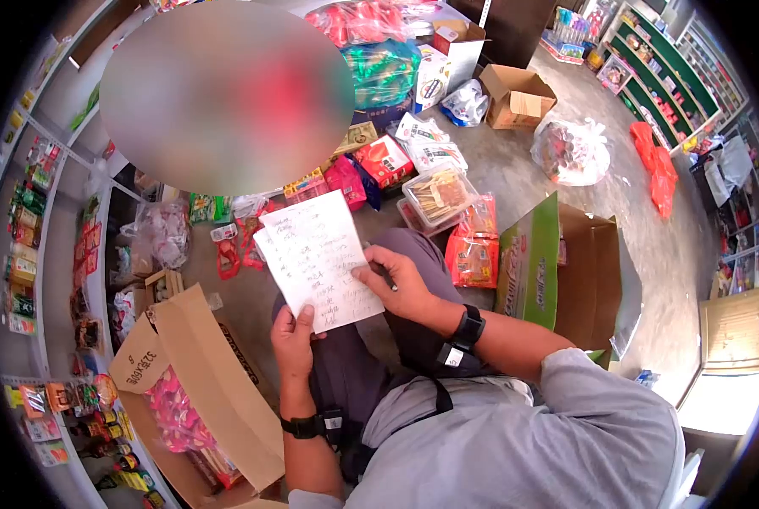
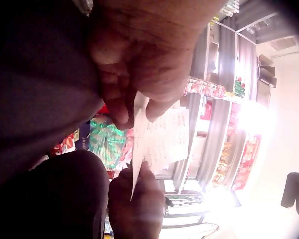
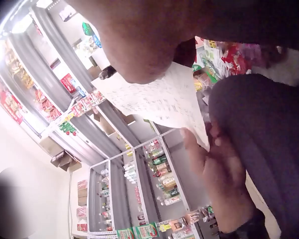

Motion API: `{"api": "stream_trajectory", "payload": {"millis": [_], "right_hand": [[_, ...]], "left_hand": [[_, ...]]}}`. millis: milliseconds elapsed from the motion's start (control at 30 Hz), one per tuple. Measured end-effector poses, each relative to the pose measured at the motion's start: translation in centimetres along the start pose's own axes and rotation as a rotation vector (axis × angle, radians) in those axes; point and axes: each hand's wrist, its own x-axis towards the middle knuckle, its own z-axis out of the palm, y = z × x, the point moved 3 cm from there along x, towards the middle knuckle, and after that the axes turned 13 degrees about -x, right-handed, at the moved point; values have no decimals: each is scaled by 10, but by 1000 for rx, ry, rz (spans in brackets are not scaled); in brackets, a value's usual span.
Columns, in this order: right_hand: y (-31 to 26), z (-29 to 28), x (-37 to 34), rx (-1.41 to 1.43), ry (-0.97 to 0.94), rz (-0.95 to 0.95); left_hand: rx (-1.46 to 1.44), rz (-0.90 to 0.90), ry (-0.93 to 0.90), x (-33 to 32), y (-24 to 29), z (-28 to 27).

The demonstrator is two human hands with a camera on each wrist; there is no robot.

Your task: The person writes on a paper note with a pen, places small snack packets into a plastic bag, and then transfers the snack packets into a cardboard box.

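Sheets of white paper (image 1: 316, 246) with handwritten lines are held up over the person's lap. My left hand (image 1: 295, 335) pinches the paper's lower left corner, thumb on the written face; the left wrist view shows the paper (image 2: 162, 139) between thumb and fingers. At the right edge, my right hand (image 1: 401, 284) grips a dark pen (image 1: 390, 278), its thumb lying over the writing. The pen's dark end (image 3: 107, 72) also shows in the right wrist view, beside the paper (image 3: 154, 99). The right hand's fingers behind the sheet are hidden.
An opened cardboard box (image 1: 218, 382) with pink packets stands at left, a green box (image 1: 528, 271) at right. Ahead lie a clear tub of sticks (image 1: 439, 197), red packets (image 1: 474, 254) and bagged goods (image 1: 384, 72). Stocked shelves (image 1: 49, 254) line the left side.
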Motion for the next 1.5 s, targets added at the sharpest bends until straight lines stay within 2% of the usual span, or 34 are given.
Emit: {"api": "stream_trajectory", "payload": {"millis": [33,67,100,133,167,200,233,300,333,367,400,433,500,533,567,667,700,800,833,933,1067,1100,1133,1167,1200,1233,1267,1333,1367,1400,1433,1467,1500], "right_hand": [[8,-1,3,59,31,28],[12,-8,3,-55,107,-21],[-9,-24,6,-248,167,-64],[22,-30,7,-489,167,-172],[12,-29,4,-295,186,20],[15,-30,2,-329,207,-16],[21,-29,0,-471,238,-34],[16,-27,-3,-569,237,-47],[15,-25,-3,-618,238,-53],[45,-21,1,-345,209,-53],[31,-22,3,-484,168,-36],[38,-18,4,-424,189,-62],[47,-15,8,-339,209,-80],[42,-12,9,-309,195,-79],[38,-9,11,-282,181,-78],[38,2,12,-280,183,-80],[30,6,12,-281,177,-87],[36,3,10,-464,122,-3],[8,10,8,-501,170,-97],[23,11,9,-390,169,-183],[18,6,2,-686,253,-259],[27,2,2,-662,226,-253],[25,0,3,-651,200,-265],[19,-2,4,-637,175,-277],[17,-3,5,-620,152,-288],[18,-4,4,-602,146,-240],[20,-5,4,-585,140,-191],[26,-8,4,-537,142,-133],[32,-8,4,-505,145,-122],[36,-8,4,-473,145,-110],[32,-7,4,-466,154,-146],[22,-6,4,-460,165,-180],[18,-7,4,-454,177,-213]], "left_hand": [[-16,-25,-5,3,-1,-3],[-32,-47,3,3,-3,-10],[-79,-67,28,3,-2,-13],[-128,-105,76,0,3,-18],[-74,-108,137,-3,13,-26],[-50,-71,192,-8,19,-49],[-64,17,180,-14,26,-80],[80,136,332,-44,53,-151],[150,197,478,-65,70,-191],[211,266,593,-85,85,-232],[234,306,697,-108,93,-278],[249,346,789,-131,98,-329],[179,269,1081,-174,95,-420],[48,190,1135,-201,78,-482],[-87,107,1183,-219,59,-521],[-251,-243,1274,-234,11,-512],[-93,-289,1274,-227,12,-484],[-560,-401,1024,-199,-29,-487],[-524,-382,1078,-186,-5,-442],[-660,-264,988,-168,-8,-440],[-728,-166,959,-157,-5,-501],[-652,-130,1092,-159,16,-491],[-670,-95,1065,-164,31,-510],[-688,0,1067,-168,53,-510],[-648,17,1038,-175,76,-508],[-550,78,1019,-176,117,-475],[-549,166,1027,-186,135,-488],[-327,303,872,-202,185,-497],[-289,313,875,-212,212,-476],[-258,392,998,-212,248,-418],[-210,409,948,-231,267,-442],[-116,462,955,-240,295,-398],[-111,518,898,-257,317,-404]]}}
